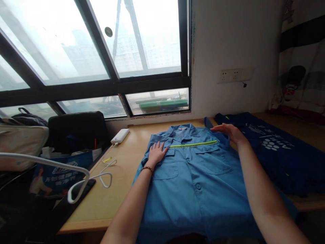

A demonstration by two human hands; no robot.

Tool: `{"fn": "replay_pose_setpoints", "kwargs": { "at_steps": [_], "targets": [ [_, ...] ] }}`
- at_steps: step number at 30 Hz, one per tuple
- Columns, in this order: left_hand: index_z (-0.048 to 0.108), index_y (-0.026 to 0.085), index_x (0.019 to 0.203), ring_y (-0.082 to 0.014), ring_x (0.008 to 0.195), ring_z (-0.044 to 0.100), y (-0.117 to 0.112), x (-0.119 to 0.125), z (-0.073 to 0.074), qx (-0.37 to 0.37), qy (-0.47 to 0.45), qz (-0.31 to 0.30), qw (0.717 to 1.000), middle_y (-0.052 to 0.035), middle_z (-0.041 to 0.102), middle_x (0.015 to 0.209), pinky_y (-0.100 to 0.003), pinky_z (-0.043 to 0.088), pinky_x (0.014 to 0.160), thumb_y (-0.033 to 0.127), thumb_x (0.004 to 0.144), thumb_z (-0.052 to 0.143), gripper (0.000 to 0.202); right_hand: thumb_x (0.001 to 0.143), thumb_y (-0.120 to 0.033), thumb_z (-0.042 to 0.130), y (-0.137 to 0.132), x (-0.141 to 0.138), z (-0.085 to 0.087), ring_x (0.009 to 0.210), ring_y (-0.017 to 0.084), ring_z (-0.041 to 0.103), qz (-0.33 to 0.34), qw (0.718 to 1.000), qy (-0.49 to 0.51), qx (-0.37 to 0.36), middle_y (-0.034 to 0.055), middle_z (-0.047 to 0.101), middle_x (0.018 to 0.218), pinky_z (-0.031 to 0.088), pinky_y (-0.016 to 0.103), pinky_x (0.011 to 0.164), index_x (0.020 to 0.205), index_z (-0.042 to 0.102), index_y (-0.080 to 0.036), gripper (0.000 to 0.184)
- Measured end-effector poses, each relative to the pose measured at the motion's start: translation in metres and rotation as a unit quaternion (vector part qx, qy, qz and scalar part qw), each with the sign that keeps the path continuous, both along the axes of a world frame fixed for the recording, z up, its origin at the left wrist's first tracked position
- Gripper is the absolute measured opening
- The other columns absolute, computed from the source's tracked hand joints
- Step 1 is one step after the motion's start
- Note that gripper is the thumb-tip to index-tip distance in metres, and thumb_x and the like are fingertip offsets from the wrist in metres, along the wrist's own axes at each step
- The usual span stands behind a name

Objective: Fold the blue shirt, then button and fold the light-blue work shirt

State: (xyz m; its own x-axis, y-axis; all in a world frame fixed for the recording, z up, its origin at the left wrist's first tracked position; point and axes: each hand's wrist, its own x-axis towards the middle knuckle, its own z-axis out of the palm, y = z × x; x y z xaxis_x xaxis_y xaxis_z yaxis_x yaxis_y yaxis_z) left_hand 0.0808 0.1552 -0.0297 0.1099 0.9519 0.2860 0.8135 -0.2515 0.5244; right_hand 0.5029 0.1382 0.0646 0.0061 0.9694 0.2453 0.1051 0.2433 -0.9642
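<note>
A blue work jacket (pixel 175 193) lies front side up on the wooden table, collar toward the wall. It has a yellow reflective stripe (pixel 193 144) across the chest, flap pockets and a button front. My left hand (pixel 157 153) rests flat on the jacket's left chest side, fingers spread, with a bracelet at the wrist. At the right shoulder, my right hand (pixel 230 131) is held edge-on with fingers stretched out. Whether it touches the cloth there I cannot tell. The jacket's lower part hangs toward me past the table's front edge.
Dark blue garments (pixel 274 145) with white print lie to the right. On the left of the table (pixel 122 179) are a white power bank (pixel 120 136) and its white cable (pixel 106 176). Beyond it stand a black chair (pixel 76 127) and bags. A window and wall border the back.
</note>
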Motion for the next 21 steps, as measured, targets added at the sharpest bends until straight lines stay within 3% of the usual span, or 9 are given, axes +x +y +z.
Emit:
{"fn": "replay_pose_setpoints", "kwargs": {
  "at_steps": [2,4,6,9,12,13,15,21],
  "targets": [
    [0.051,0.022,0.116,-0.0316,0.126,0.022,0.001,0.001,0.0,0.006,0.014,0.011,1.0,-0.0133,0.036,0.133,-0.045,0.006,0.101,0.06,0.07,0.047,0.06,0.081,-0.05,0.03,0.0,-0.009,0.001,0.09,0.024,0.06,0.062,0.998,0.023,-0.004,0.0139,0.064,0.095,0.046,0.037,0.077,0.096,0.063,-0.011,0.053],
    [0.048,0.023,0.119,-0.0302,0.125,0.023,0.0,0.002,0.0,0.001,0.061,0.024,0.998,-0.0115,0.035,0.134,-0.045,0.009,0.102,0.062,0.072,0.042,0.061,0.082,-0.053,0.028,0.007,-0.022,-0.013,0.094,0.023,0.058,0.013,0.999,-0.023,0.022,0.0133,0.062,0.102,0.044,0.037,0.08,0.104,0.059,-0.012,0.055],
    [0.042,0.024,0.124,-0.0289,0.126,0.023,-0.001,0.003,0.001,-0.013,0.134,0.033,0.99,-0.0098,0.031,0.137,-0.045,0.011,0.101,0.062,0.076,0.033,0.063,0.081,-0.054,0.031,0.019,-0.037,-0.036,0.1,0.022,0.055,-0.039,0.986,-0.156,0.035,0.0105,0.059,0.109,0.041,0.036,0.086,0.107,0.058,-0.015,0.053],
    [0.034,0.025,0.13,-0.0277,0.127,0.021,-0.003,0.004,0.003,-0.027,0.221,0.045,0.974,-0.0076,0.026,0.139,-0.045,0.013,0.101,0.062,0.079,0.019,0.064,0.074,-0.057,0.043,0.031,-0.056,-0.074,0.114,0.024,0.042,-0.06,0.931,-0.358,0.029,0.006,0.052,0.121,0.029,0.039,0.097,0.109,0.058,-0.022,0.052],
    [0.032,0.026,0.131,-0.0279,0.127,0.02,-0.002,0.005,0.004,-0.036,0.244,0.054,0.967,-0.0062,0.025,0.14,-0.045,0.015,0.101,0.063,0.079,0.015,0.066,0.075,-0.062,0.039,0.035,-0.064,-0.096,0.122,0.026,0.029,-0.101,0.854,-0.51,0.004,0.0023,0.039,0.132,0.019,0.044,0.101,0.12,0.048,-0.027,0.058],
    [0.031,0.027,0.131,-0.0281,0.127,0.02,-0.002,0.005,0.004,-0.039,0.244,0.058,0.967,-0.0061,0.025,0.14,-0.045,0.015,0.101,0.064,0.078,0.014,0.067,0.076,-0.063,0.035,0.036,-0.063,-0.099,0.123,0.026,0.028,-0.111,0.831,-0.545,-0.005,0.0012,0.036,0.134,0.019,0.045,0.101,0.123,0.044,-0.029,0.059],
    [0.03,0.027,0.131,-0.0287,0.127,0.02,0.001,0.004,0.004,-0.044,0.24,0.067,0.967,-0.0063,0.025,0.14,-0.045,0.016,0.101,0.065,0.077,0.013,0.068,0.077,-0.066,0.028,0.036,-0.061,-0.101,0.123,0.026,0.027,-0.114,0.81,-0.575,-0.016,0.0003,0.034,0.135,0.019,0.044,0.1,0.126,0.039,-0.03,0.061],
    [0.031,0.026,0.131,-0.0293,0.127,0.02,0.007,0.003,0.003,-0.047,0.238,0.078,0.967,-0.0075,0.025,0.14,-0.046,0.015,0.101,0.066,0.077,0.013,0.07,0.077,-0.068,0.02,0.035,-0.057,-0.1,0.123,0.026,0.026,-0.093,0.8,-0.593,-0.009,0.0,0.033,0.136,0.019,0.043,0.1,0.129,0.035,-0.031,0.065]
  ]
}}
